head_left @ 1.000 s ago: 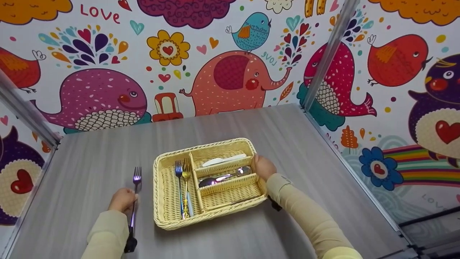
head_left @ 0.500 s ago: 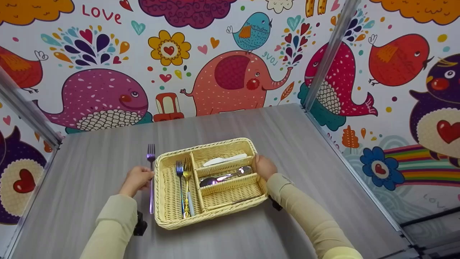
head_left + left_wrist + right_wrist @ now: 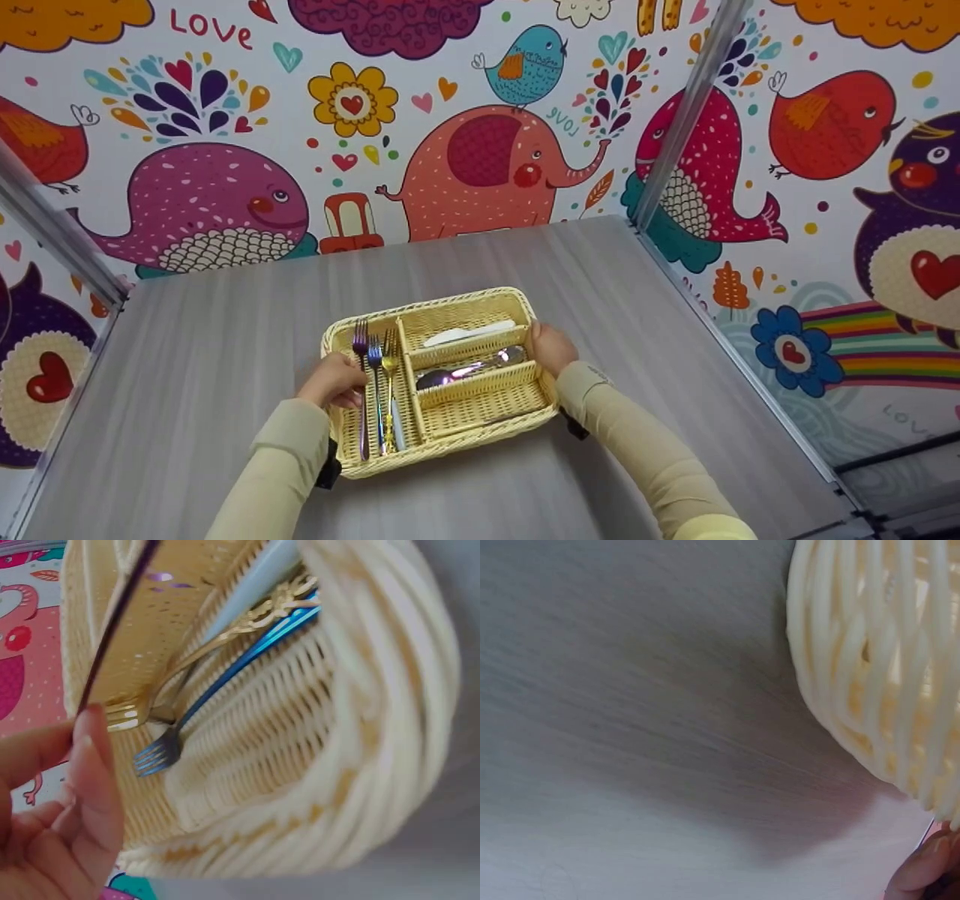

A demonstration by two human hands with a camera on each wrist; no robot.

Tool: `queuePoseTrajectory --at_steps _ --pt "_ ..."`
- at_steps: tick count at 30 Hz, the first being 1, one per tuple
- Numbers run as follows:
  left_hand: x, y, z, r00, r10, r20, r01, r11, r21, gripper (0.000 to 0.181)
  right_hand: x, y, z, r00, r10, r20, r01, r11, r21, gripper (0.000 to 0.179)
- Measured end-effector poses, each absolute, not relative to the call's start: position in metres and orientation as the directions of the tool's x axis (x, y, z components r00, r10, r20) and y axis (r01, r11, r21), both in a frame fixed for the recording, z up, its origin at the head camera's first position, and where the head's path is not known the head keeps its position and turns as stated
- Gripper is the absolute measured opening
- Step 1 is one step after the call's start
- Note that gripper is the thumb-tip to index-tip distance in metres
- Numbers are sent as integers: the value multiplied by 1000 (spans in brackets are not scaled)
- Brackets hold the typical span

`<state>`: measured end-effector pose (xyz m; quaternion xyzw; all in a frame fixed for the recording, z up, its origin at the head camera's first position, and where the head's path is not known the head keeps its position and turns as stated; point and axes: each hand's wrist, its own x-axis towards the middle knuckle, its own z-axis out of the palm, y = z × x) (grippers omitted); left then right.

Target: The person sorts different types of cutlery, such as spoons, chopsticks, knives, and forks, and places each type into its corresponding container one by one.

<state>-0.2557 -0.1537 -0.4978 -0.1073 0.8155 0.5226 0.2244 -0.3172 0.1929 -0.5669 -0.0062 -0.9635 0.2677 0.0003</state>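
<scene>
My left hand (image 3: pixel 334 381) pinches a purple fork (image 3: pixel 361 343) between thumb and fingers, over the long left compartment of a woven cutlery basket (image 3: pixel 450 448). In the left wrist view, the fork's dark thin handle (image 3: pixel 112 626) rises from the fingertips. Inside that compartment lie a blue fork (image 3: pixel 232 669), a gold fork (image 3: pixel 199 654) with an ornate handle, and a utensil with a pale handle (image 3: pixel 251 589). My right hand (image 3: pixel 553 349) holds the basket's right side; its fingers are mostly hidden, and only part of it (image 3: pixel 924 870) shows in the right wrist view.
A white knife (image 3: pixel 469 332) lies in the basket's back right compartment. Shiny spoons (image 3: pixel 450 375) lie in the middle one. The basket stands on a grey wood-grain table (image 3: pixel 210 360), with patterned walls (image 3: pixel 465 172) behind and at both sides.
My left hand has carried the purple fork from the table left of the basket, rightward and over its rim, into the left compartment's space. The right hand and basket have stayed put.
</scene>
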Motion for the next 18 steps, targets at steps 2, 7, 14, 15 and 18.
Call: queuePoseTrajectory --at_steps 2,7,14,15,18 --pt "-259 -153 -503 -864 38 -501 -430 459 777 16 -317 193 -568 -1000 20 -3 18 858 -513 55" --pt "-269 -154 -520 -855 11 -518 -432 536 725 10 -318 192 -568 -1000 25 -11 27 858 -514 56" --pt "-264 -145 -512 -902 -56 -428 -358 652 668 11 -318 191 -570 -1000 -2 -6 2 851 -525 55" --pt "-263 -145 -512 -911 -54 -410 -339 665 665 12 -318 192 -570 -1000 -6 -2 -4 852 -524 54" --pt "-263 -144 -515 -923 -56 -381 -314 683 659 14 -318 192 -570 -1000 -2 0 -1 850 -526 54"
